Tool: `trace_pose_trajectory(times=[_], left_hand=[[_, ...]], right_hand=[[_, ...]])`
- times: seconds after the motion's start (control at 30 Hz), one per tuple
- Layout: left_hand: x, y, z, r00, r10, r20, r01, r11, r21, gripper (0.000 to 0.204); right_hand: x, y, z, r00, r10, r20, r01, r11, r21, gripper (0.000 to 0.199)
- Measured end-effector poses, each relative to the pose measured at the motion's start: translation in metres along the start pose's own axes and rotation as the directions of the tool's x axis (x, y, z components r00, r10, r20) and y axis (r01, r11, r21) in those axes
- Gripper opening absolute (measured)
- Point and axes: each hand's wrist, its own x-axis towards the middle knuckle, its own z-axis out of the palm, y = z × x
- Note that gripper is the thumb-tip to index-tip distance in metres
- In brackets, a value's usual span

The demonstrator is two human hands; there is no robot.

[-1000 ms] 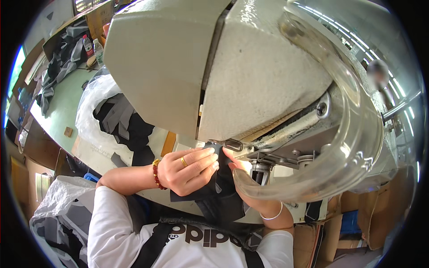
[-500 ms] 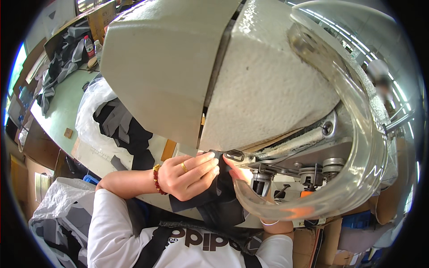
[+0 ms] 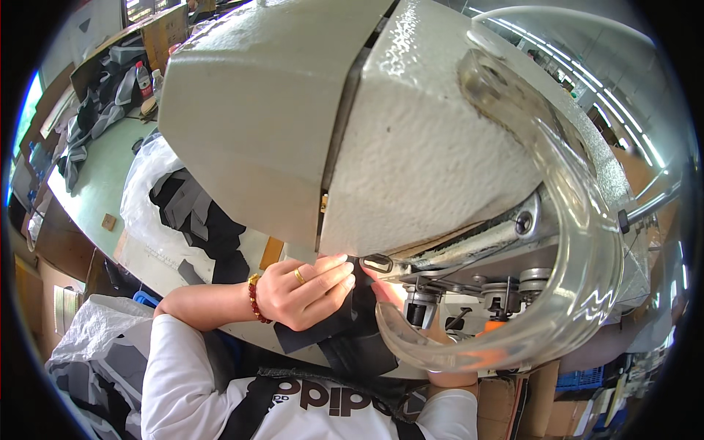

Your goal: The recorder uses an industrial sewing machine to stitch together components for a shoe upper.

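Observation:
My left hand, with a gold ring and a red bead bracelet, has its fingers pressed together on a piece of black fabric. The fabric hangs below the pale head of a sewing machine, its lower part spread over the table edge. On the fabric's other side is my right hand. Its visible fingers are closed against the fabric, close to a dark oval metal loop on the machine. The clear plastic guard and machine parts hide much of that hand. Exactly where the fingertips grip cannot be seen.
Black and grey fabric pieces lie on a white plastic bag left of the machine. More cloth and bottles stand on the green table at far left. A bag of cut pieces is at lower left, cardboard boxes at lower right.
The view has shifted slightly, so the machine appears a little further left. Both hands stay at the black fabric; their grip looks much the same.

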Motion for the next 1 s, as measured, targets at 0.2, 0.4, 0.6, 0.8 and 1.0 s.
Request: trace_pose_trajectory(times=[0.2, 0.4, 0.6, 0.8, 1.0], left_hand=[[0.0, 0.001, 0.0, 1.0, -0.01, 0.01, 0.009, 0.999, 0.037, 0.015], [-0.001, 0.001, 0.0, 0.999, -0.013, 0.035, 0.012, 0.999, 0.036, 0.014], [-0.01, -0.004, 0.005, 0.996, 0.052, 0.067, -0.055, 0.998, 0.044, 0.012], [-0.01, -0.005, 0.002, 0.992, 0.07, 0.108, -0.076, 0.996, 0.051, 0.011], [-0.013, -0.007, 0.006, 0.996, 0.023, 0.084, -0.021, 0.999, -0.029, 0.012]], right_hand=[[0.001, -0.003, -0.007, 0.999, -0.042, 0.01, 0.042, 0.999, -0.02, 0.019], [0.003, -0.005, -0.004, 1.0, -0.027, 0.01, 0.027, 1.0, 0.003, 0.019], [0.004, -0.005, -0.003, 1.0, -0.014, 0.002, 0.014, 1.0, 0.016, 0.019], [0.001, -0.004, -0.001, 1.0, 0.009, -0.02, -0.008, 0.999, 0.037, 0.019], [-0.022, 0.002, 0.033, 0.971, 0.212, -0.106, -0.187, 0.959, 0.213, 0.019]])
